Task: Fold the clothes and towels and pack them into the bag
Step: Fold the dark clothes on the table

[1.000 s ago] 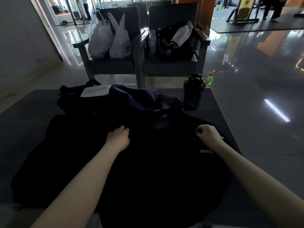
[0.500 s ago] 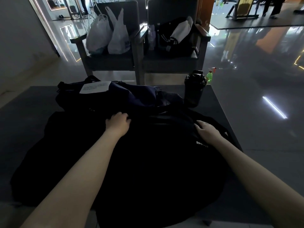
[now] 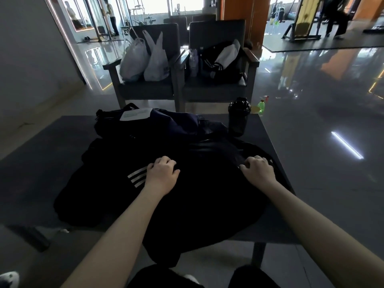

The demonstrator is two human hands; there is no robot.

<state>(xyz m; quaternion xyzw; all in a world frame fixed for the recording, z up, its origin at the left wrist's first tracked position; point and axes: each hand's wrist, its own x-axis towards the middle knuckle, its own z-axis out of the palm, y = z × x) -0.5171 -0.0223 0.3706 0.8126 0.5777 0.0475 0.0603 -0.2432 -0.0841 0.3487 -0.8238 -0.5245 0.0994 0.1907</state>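
1. The black garment lies spread on the table, its folds lost in the dark and its near edge hanging off.
2. The left hand and right hand each grip its cloth with curled fingers.
3. The bag sits just behind it, with a bottle beside the bag. Beyond them are chairs on a glossy floor.

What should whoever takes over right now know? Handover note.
Left grip holds the black garment beside its white stripes.
Right grip pinches the same garment near its right edge.
Garment lies spread on the table, near edge hanging off.
The bag sits behind it, a paper on top.
Done: no fold visible yet.
Left: fold it, pack into bag.
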